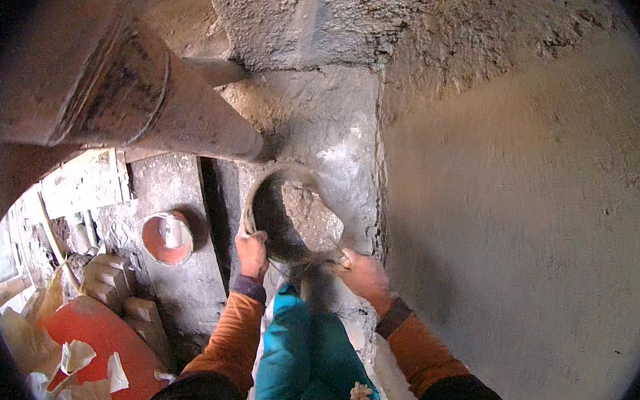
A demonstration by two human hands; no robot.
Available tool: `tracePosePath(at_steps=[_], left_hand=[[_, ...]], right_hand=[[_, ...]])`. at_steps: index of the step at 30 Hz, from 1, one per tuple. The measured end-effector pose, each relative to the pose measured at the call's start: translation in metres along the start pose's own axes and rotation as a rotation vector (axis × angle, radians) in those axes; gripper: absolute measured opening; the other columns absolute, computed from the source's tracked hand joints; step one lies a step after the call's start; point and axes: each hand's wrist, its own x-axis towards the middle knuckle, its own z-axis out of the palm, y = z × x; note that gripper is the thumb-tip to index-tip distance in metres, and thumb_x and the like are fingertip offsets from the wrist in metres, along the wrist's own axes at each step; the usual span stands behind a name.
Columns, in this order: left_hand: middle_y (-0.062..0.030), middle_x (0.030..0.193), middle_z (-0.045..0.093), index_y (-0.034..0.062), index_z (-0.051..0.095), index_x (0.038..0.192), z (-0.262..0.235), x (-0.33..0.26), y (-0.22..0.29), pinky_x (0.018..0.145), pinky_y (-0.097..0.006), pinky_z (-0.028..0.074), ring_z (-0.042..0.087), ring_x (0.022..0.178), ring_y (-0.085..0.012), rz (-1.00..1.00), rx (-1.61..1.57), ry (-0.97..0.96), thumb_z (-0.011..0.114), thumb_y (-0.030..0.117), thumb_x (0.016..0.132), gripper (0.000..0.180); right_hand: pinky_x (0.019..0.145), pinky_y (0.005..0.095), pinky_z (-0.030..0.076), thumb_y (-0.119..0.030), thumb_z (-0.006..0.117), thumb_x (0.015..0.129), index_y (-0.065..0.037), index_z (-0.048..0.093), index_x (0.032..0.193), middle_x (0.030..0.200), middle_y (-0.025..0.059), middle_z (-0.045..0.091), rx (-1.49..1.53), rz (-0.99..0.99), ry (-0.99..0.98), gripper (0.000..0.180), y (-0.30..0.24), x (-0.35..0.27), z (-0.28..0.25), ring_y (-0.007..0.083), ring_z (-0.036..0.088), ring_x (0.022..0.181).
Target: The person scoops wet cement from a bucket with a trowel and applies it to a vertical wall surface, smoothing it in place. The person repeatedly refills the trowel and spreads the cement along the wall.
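Observation:
A round metal pan caked with grey mortar is tipped on its side against the wet wall corner. My left hand grips its lower left rim. My right hand grips the lower right rim. Grey mortar lies inside the pan. Both forearms wear orange sleeves, and my teal trouser leg shows below the pan.
A plastered wall fills the right side, with wet grey plaster in the corner. A thick pipe slants across the upper left. Below left are a red bucket, planks, a red sheet and torn paper.

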Motion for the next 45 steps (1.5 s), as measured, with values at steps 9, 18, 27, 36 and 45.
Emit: tracePosePath(at_steps=[9, 18, 27, 36, 45], left_hand=[[-0.0111, 0.115, 0.066, -0.0035, 0.05, 0.136, -0.039, 0.015, -0.023, 0.092, -0.03, 0.046, 0.062, 0.102, -0.0237, 0.022, 0.322, 0.062, 0.049, -0.008, 0.068, 0.068], [-0.0069, 0.114, 0.064, -0.005, 0.055, 0.129, -0.044, 0.014, -0.028, 0.087, -0.029, 0.046, 0.058, 0.099, -0.0176, 0.312, 0.502, 0.043, 0.051, -0.006, 0.078, 0.052], [-0.0178, 0.144, 0.05, 0.003, 0.056, 0.134, 0.05, 0.016, 0.029, 0.12, -0.041, 0.017, 0.029, 0.145, -0.035, 0.491, 0.613, -0.187, 0.054, -0.005, 0.067, 0.068], [-0.0153, 0.133, 0.058, -0.0026, 0.047, 0.14, 0.049, 0.003, 0.051, 0.11, -0.029, 0.031, 0.047, 0.131, -0.0226, 0.404, 0.449, -0.195, 0.053, -0.002, 0.067, 0.073], [-0.012, 0.138, 0.055, -0.006, 0.045, 0.141, -0.035, 0.039, -0.039, 0.106, -0.025, 0.035, 0.05, 0.127, -0.0204, 0.161, 0.216, 0.038, 0.05, -0.007, 0.067, 0.074]], right_hand=[[0.051, 0.0291, 0.048, -0.016, 0.061, 0.092, -0.005, 0.065, 0.098, 0.075, 0.0047, 0.063, 1.383, -0.34, 0.008, 0.013, 0.033, 0.173, -0.181, 0.0129, 0.059, 0.06], [0.09, 0.052, 0.049, -0.033, 0.053, 0.091, -0.003, 0.061, 0.101, 0.1, 0.027, 0.066, -0.172, 0.054, 0.247, 0.033, 0.007, 0.04, -0.098, 0.0437, 0.062, 0.104], [0.073, 0.0474, 0.055, -0.025, 0.054, 0.091, -0.004, 0.07, 0.081, 0.085, 0.021, 0.07, -0.597, -0.316, 0.16, 0.028, 0.029, 0.105, -0.017, 0.0385, 0.069, 0.081], [0.086, 0.0515, 0.05, -0.038, 0.057, 0.09, -0.01, 0.061, 0.116, 0.098, 0.02, 0.07, -0.217, 0.017, 0.042, 0.038, -0.012, 0.04, -0.002, 0.0418, 0.065, 0.098], [0.082, 0.0491, 0.051, -0.037, 0.058, 0.092, -0.006, 0.062, 0.113, 0.097, 0.0231, 0.068, -0.155, -0.039, 0.049, 0.038, -0.036, 0.035, -0.045, 0.0412, 0.065, 0.092]])
